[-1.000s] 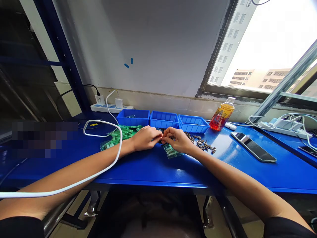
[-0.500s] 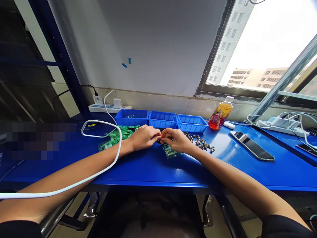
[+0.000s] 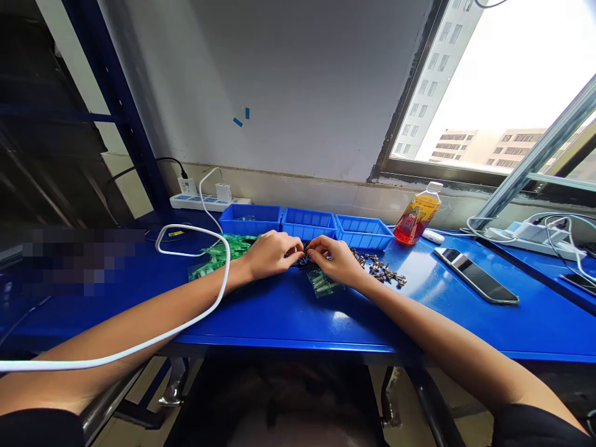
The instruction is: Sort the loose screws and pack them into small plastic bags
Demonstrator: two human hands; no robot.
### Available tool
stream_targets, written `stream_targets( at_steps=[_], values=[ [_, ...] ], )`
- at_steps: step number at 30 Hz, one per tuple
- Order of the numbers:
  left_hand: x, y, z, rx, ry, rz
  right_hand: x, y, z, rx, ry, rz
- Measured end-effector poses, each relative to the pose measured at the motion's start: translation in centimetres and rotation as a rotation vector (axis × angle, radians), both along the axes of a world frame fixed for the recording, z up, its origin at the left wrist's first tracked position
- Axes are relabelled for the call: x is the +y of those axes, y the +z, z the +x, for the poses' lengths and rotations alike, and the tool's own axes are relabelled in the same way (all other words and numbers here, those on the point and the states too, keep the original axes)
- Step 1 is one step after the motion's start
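Note:
My left hand (image 3: 274,254) has thumb and fingers pinched together over a pile of small dark parts (image 3: 305,262) at the middle of the blue table. Facing it, my right hand (image 3: 339,261) is closed in a pinch at the same pile, the fingertips of both hands close together. What they hold is too small to make out. Just below my right hand lies a clear green packet (image 3: 325,284) with slim pieces in it. More green packets (image 3: 228,251) are heaped left of my left hand. Small brassy screw-like parts (image 3: 384,271) lie scattered beyond my right wrist.
Behind the hands stand three blue bins (image 3: 310,222) in a row. A drink bottle (image 3: 418,214) and a phone (image 3: 477,275) are on the right. A white cable (image 3: 222,279) loops across my left forearm. Power strips (image 3: 209,202) lie along the wall.
My fingertips, together before, are now slightly apart and lower at the dark pile. The whole view has shifted a little; the packets and bins have stayed in place.

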State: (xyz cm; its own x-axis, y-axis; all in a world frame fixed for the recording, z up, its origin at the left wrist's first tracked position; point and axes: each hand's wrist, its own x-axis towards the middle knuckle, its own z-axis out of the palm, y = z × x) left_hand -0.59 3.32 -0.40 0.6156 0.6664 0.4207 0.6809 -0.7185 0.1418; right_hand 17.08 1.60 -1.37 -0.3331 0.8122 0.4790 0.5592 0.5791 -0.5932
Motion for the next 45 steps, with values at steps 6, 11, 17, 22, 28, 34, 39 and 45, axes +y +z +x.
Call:
stream_targets(
  at_steps=[6,11,17,22,28,34,39,45],
  values=[
    [0.03,-0.04,-0.09,-0.003,0.033,0.005,-0.03,-0.13,0.07,-0.067,-0.023,0.057],
    [-0.03,0.01,-0.05,-0.008,0.024,-0.004,-0.13,0.06,-0.04,-0.111,-0.075,0.062],
    [0.13,-0.14,0.07,0.017,0.009,-0.005,-0.14,0.14,-0.06,-0.136,-0.113,0.082],
    [0.21,-0.32,0.02,0.002,0.008,-0.009,-0.3,0.17,-0.13,-0.15,-0.108,0.077],
    [0.16,-0.29,-0.06,-0.055,-0.005,-0.029,-0.35,0.34,-0.19,-0.182,-0.144,0.031],
    [0.19,-0.25,-0.06,-0.079,0.002,-0.048,-0.26,0.18,-0.07,-0.195,-0.134,0.058],
    [0.16,-0.24,0.0,-0.062,0.009,-0.062,-0.22,0.11,-0.05,-0.201,-0.128,0.069],
    [0.14,-0.22,-0.03,-0.013,0.01,-0.076,-0.34,0.2,-0.09,-0.226,-0.149,0.074]
  ],
)
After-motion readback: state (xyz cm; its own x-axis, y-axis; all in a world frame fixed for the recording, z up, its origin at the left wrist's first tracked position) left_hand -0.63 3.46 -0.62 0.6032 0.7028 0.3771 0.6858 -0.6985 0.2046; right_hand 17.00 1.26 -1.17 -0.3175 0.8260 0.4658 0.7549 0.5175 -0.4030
